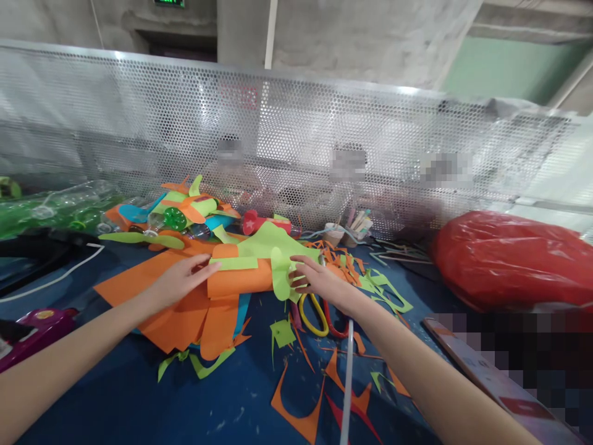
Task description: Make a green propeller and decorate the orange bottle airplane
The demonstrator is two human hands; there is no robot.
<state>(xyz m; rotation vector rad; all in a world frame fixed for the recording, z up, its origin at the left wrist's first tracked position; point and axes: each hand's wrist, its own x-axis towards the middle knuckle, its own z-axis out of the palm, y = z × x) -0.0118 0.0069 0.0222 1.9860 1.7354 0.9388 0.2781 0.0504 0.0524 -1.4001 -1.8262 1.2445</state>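
A model plane of orange paper rolled into a body (241, 282) lies across the middle, with a lime-green strip along its top. Beyond it spreads a lime-green paper wing (269, 241), and at its right end stands a lime-green paper propeller (280, 275). My left hand (197, 275) is at the body's left end, thumb and fingers apart, thumb tip against the paper. At the propeller is my right hand (315, 278), its fingers spread and curved beside the blade. Whether they touch the hub I cannot tell. Flat orange paper (171, 303) lies under the left hand.
Yellow-handled scissors (314, 315), red-handled scissors (336, 321) and a white glue stick (347, 383) lie among paper scraps (301, 402). Green bottles (69, 210) and another paper plane (185, 207) are back left. A red plastic bag (504, 259) sits right, before a perforated metal screen (296, 123).
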